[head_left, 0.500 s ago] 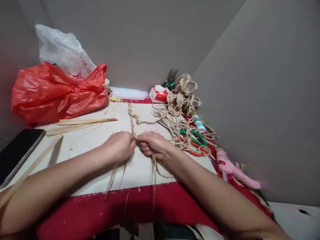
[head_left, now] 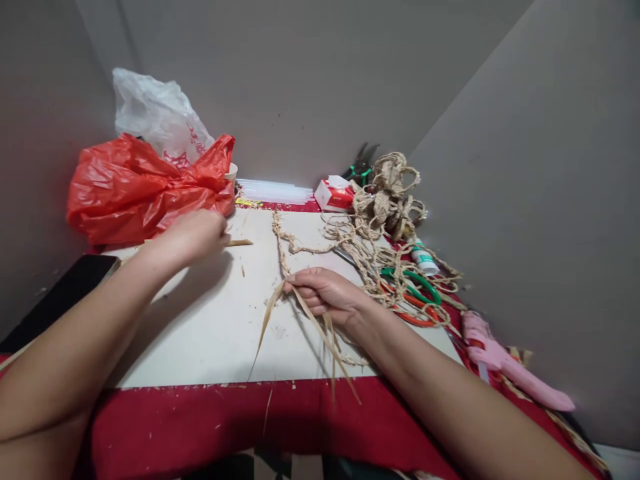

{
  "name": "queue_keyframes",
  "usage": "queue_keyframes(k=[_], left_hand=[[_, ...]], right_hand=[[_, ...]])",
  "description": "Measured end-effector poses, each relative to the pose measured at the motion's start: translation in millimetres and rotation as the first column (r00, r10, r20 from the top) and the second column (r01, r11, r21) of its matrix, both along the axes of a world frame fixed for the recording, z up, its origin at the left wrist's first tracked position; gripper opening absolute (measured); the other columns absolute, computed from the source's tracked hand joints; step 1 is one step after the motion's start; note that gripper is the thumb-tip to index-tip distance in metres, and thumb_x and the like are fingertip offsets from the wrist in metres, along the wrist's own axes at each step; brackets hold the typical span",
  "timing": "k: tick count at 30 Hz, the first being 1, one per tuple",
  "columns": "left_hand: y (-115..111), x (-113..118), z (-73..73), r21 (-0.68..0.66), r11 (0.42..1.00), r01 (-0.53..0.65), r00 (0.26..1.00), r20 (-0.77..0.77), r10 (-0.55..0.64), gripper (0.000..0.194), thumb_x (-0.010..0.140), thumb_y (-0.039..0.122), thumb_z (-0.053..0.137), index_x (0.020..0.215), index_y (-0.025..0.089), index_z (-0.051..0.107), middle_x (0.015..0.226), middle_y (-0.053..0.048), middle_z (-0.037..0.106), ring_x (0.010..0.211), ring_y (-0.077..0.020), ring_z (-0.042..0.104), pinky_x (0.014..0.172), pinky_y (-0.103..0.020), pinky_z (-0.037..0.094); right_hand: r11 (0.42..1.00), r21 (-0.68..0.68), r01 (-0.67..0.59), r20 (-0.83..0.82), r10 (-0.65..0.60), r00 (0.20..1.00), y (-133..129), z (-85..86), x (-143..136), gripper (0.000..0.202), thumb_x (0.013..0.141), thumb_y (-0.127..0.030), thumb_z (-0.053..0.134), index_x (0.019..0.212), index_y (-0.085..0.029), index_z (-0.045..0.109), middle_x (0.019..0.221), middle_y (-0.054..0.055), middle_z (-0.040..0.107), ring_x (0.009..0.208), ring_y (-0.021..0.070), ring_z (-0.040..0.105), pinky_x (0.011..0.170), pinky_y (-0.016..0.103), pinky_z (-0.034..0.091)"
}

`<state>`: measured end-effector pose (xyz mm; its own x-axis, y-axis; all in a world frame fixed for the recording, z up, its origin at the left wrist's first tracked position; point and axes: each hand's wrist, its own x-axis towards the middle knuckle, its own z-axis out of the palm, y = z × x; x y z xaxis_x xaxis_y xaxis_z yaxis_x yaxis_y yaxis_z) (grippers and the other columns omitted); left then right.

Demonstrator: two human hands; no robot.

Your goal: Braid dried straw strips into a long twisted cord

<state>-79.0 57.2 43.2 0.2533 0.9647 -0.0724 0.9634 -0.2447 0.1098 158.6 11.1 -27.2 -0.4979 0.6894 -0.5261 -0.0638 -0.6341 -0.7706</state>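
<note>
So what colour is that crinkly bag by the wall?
Red bag, clearest in the head view.

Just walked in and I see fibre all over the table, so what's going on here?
A person is working dried straw-like strips into a braided cord. The right hand pinches the loose strips at the near end of the braided cord, which runs away across the white board. The left hand is over at the flat strips beside the red plastic bag. A tangle of finished cord and scissors lie to the right.

Surface: white board [head_left: 220, 333] on red-covered table [head_left: 200, 427], frame centre.
Upper left: red bag [head_left: 135, 190].
Right: twine tangle [head_left: 380, 233], scissors [head_left: 415, 293].
</note>
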Motion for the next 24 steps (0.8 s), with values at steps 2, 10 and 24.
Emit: queue_keyframes(k=[2, 10, 24], left_hand=[[13.4, -20.8, -2.3, -0.010, 0.998, -0.068, 0.994, -0.083, 0.067, 0.021, 0.073, 0.033, 0.056, 0.070, 0.015, 0.066, 0.067, -0.009, 0.060, 0.062, -0.0176, 0.051, 0.059, -0.028, 0.034], [22.3, -26.5, -29.1, -0.109, 0.992, -0.064, 0.997, -0.059, 0.058, 0.005, 0.062, 0.021, 0.062, 0.062, 0.016, 0.065, 0.058, -0.008, 0.057, 0.067, -0.0233, 0.057, 0.064, -0.032, 0.035], [2.1, -45.9, 43.7, -0.071, 0.997, 0.039, 0.894, 0.448, -0.003, 0.035, 0.076, 0.043, 0.056, 0.100, 0.019, 0.063, 0.078, -0.004, 0.066, 0.070, -0.0172, 0.060, 0.064, -0.027, 0.044]], right_hand=[[1.000, -0.008, -0.003, 0.004, 0.003, 1.000, 0.1, 0.5, 0.2, 0.014, 0.074, -0.022, 0.060, 0.069, -0.009, 0.058, 0.043, -0.012, 0.019, 0.037, 0.0006, 0.008, 0.032, 0.012, 0.008], [1.000, -0.014, -0.018, -0.005, 0.018, 1.000, 1.3, -1.9, 1.6, 0.014, 0.076, -0.021, 0.058, 0.069, -0.009, 0.058, 0.044, -0.011, 0.020, 0.038, 0.0009, 0.009, 0.032, 0.012, 0.009], [0.998, -0.020, -0.052, 0.004, 0.052, 0.999, 1.4, -1.5, 3.2, 0.017, 0.074, -0.025, 0.062, 0.070, -0.010, 0.058, 0.044, -0.012, 0.020, 0.037, 0.0004, 0.009, 0.033, 0.012, 0.008]])
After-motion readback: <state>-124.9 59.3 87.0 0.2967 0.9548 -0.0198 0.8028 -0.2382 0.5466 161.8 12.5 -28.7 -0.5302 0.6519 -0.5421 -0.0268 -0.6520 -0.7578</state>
